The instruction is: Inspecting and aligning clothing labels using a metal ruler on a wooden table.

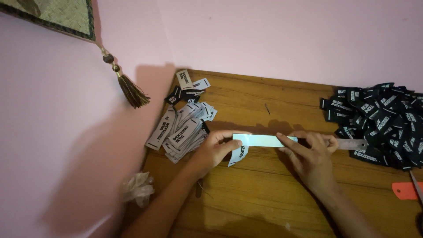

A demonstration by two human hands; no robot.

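While the left hand [216, 149] pinches a woven label [240, 153] at the end of a steel ruler [264, 140] mid-table, the right hand [310, 156] presses that ruler flat, fingers spread. Measuring seems underway; next likely needs scissors [416, 187], at four o'clock.

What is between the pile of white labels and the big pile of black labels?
In the head view, both hands, left hand and right hand, a white label strip and a metal ruler on the wooden table.

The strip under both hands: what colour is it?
Pale blue-white and shiny; the strip shows best in the head view, lying on the wooden table.
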